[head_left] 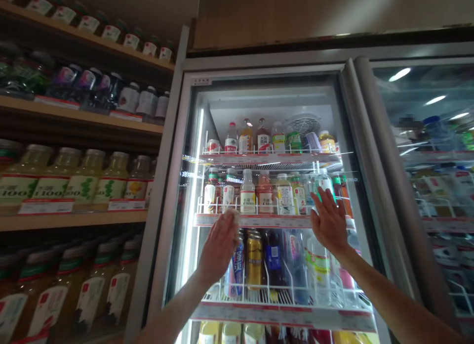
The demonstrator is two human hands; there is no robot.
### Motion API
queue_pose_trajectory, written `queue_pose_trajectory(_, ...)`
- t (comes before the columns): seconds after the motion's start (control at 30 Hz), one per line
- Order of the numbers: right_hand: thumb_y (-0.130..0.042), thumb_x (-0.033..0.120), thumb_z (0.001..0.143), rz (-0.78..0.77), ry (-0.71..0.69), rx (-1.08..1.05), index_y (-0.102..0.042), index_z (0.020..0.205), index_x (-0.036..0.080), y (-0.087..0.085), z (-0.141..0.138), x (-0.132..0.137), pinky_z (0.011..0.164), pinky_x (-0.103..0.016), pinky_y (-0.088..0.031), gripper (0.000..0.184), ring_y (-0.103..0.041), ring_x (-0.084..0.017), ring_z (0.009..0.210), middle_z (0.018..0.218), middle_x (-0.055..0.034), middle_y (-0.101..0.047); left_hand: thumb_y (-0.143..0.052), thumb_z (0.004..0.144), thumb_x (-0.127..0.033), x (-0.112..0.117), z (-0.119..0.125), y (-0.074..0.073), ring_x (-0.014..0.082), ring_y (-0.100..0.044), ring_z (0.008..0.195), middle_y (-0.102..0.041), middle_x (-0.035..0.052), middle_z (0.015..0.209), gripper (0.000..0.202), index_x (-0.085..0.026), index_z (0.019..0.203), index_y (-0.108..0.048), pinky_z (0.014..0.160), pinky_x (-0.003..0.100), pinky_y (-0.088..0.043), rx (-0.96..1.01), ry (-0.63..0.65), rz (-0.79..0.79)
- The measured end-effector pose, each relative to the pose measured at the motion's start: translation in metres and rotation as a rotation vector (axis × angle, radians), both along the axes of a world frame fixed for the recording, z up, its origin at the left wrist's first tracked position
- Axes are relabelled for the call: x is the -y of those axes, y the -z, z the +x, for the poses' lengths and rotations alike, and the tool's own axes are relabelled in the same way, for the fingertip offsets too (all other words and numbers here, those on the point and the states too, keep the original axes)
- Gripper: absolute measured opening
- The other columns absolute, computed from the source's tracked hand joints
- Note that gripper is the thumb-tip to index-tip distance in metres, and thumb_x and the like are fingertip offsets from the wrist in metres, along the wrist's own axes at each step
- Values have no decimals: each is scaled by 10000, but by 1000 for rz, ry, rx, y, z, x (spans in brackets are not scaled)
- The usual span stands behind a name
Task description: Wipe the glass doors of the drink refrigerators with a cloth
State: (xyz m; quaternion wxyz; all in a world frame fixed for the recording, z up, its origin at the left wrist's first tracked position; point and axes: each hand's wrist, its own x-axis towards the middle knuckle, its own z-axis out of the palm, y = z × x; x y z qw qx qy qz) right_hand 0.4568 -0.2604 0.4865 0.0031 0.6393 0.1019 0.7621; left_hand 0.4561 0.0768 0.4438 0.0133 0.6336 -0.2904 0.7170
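A closed glass cooler door (259, 99) stands in front of me, with rows of bottled and canned drinks behind it. My left hand (219, 249) is raised at the door, level with the shelf of cans, its fingers closed over a pale, crumpled wiping cloth (233, 216). The cloth is blurred and mostly hidden by the fingers. Farther right, my right hand (331, 223) is raised with fingers spread, palm toward the glass, and holds nothing. It appears to rest on the door near the middle shelf's right end.
Wooden shelves (74, 219) with several rows of bottles stand at my left. The cooler's grey metal frame (163, 186) separates them from the door. On the right, a thick vertical door handle (385, 161) adjoins a second glass door (425, 107).
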Motion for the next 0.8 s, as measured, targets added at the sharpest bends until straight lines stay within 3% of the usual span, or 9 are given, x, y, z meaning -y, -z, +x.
queue_pose_trajectory(0.1, -366, 240, 889, 15, -76, 7, -357, 1364, 245, 0, -6, -8, 1092, -495, -189, 475, -257, -222, 1359, 1425, -75, -384, -429, 873, -151, 42, -1, -3, 229, -165, 1380, -303, 89, 1462, 583, -203, 1410, -210, 1081, 455, -333, -44, 87, 81)
queue_pose_trajectory(0.2, -336, 204, 897, -6, -290, 27, -298, 1389, 278, -5, -19, -38, 1102, -502, -185, 500, -240, -204, 1366, 1461, -50, -323, -400, 875, -144, 89, 2, -40, 215, -162, 1383, -280, 107, 1469, 633, -190, 1432, -102, 1097, 457, -306, -61, 270, -39)
queue_pose_trajectory(0.33, -290, 219, 907, -117, -601, -128, -274, 1403, 233, -15, -30, -96, 1050, -374, -349, 497, -370, -146, 1300, 1417, -57, -399, -331, 898, -202, 128, 5, -83, 185, -215, 1369, -205, 99, 1498, 665, -220, 1434, 62, 1083, 404, -333, -92, 473, -145)
queue_pose_trajectory(0.43, -291, 257, 903, -39, -525, -232, -316, 1388, 193, -24, -26, -130, 1058, -414, -320, 489, -349, -172, 1311, 1402, -71, -420, -345, 893, -255, 107, 5, -81, 220, -214, 1369, -218, 93, 1495, 645, -246, 1439, -2, 1106, 475, -248, -126, 372, -50)
queue_pose_trajectory(0.5, -347, 291, 888, 23, -408, -241, -330, 1381, 197, -33, -20, -142, 1079, -480, -245, 502, -272, -216, 1350, 1437, -70, -365, -446, 854, -358, 72, 5, -73, 265, -204, 1370, -248, 104, 1484, 709, -237, 1439, -63, 1108, 534, -170, -169, 163, 54)
queue_pose_trajectory(0.57, -435, 325, 854, 38, -301, -216, -389, 1344, 217, -45, -14, -140, 1077, -534, -188, 503, -217, -265, 1366, 1466, -75, -309, -435, 852, -439, 32, 6, -64, 293, -181, 1373, -234, 130, 1485, 718, -215, 1438, -85, 1088, 565, -171, -155, 21, -85)
queue_pose_trajectory(0.67, -483, 288, 818, -24, -169, -190, -511, 1216, 220, -72, -13, -93, 1060, -560, -173, 405, -209, -289, 1364, 1479, -89, -277, -296, 899, -449, -13, 11, -53, 318, -174, 1371, -220, 164, 1482, 622, -190, 1436, -119, 1052, 602, -190, -127, -145, -334)
queue_pose_trajectory(0.73, -433, 216, 817, -7, -102, -150, -541, 1147, 194, -96, -15, -37, 1043, -561, -205, 348, -261, -279, 1344, 1458, -108, -314, -259, 909, -439, -27, 14, -47, 317, -182, 1369, -228, 165, 1479, 596, -192, 1436, -130, 1048, 597, -201, -103, -211, -337)
queue_pose_trajectory(0.8, -385, 189, 821, 155, -68, -34, -541, 1120, 155, -120, -16, 13, 996, -581, -263, 339, -314, -308, 1309, 1418, -163, -356, -275, 911, -418, -31, 18, -43, 305, -187, 1370, -243, 157, 1475, 592, -201, 1439, -117, 1053, 579, -211, -73, -238, -308)
